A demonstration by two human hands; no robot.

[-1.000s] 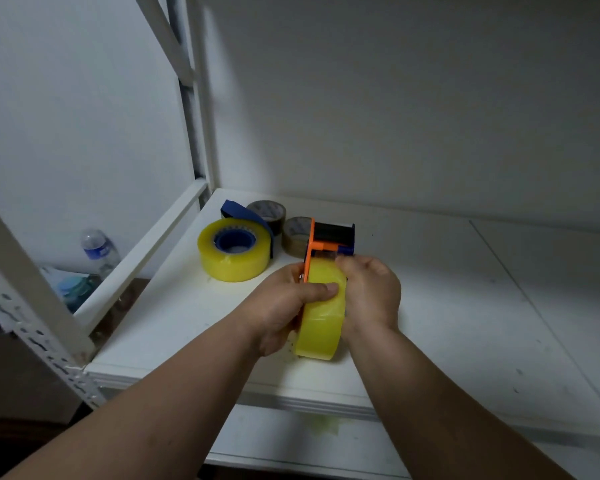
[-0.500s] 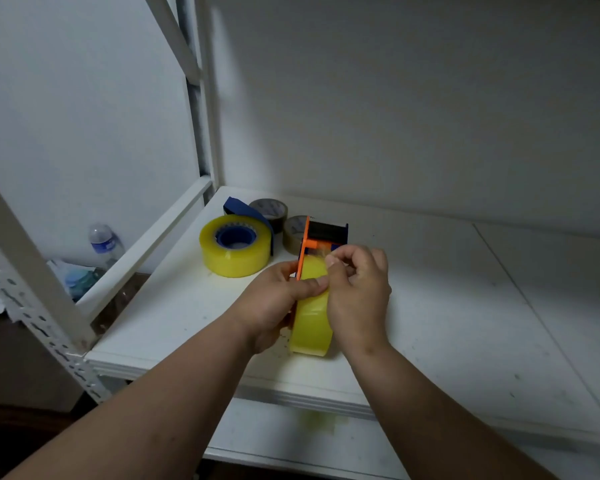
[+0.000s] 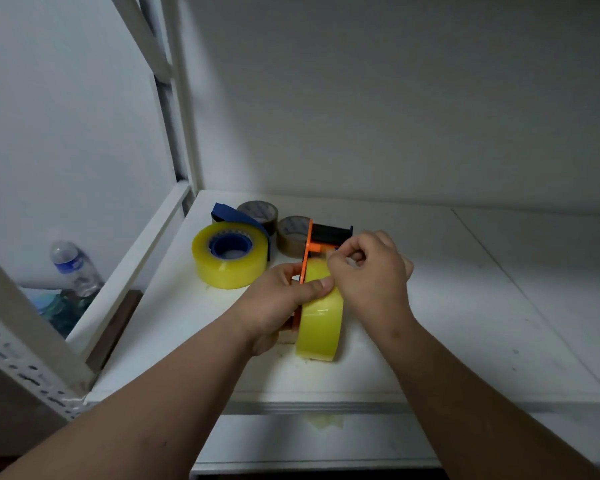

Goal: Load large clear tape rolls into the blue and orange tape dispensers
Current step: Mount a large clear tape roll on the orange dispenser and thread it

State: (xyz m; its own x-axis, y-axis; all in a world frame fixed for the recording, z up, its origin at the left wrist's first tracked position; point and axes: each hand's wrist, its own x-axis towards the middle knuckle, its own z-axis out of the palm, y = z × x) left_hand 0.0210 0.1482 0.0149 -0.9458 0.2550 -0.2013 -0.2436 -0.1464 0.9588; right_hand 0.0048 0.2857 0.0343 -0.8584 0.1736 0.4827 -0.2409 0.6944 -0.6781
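Both hands (image 3: 278, 299) pinch glossy yellowish tape roll (image 3: 321, 320) on orange dispenser (image 3: 308, 252).

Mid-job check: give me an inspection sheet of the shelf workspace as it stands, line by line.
Surface: white shelf board, a few small marks.
Job's things: orange dispenser upright with a yellowish clear roll on it; blue dispenser lying flat, its clear roll already seated.
Clutter: two small brown tape rolls behind the dispensers.
Hands: left hand grips the orange dispenser and roll; right hand pinches at the roll's top near the black roller, likely the tape end.
Cables: nothing seen.
Surroundings: white walls, white shelf frame, water bottle below left.
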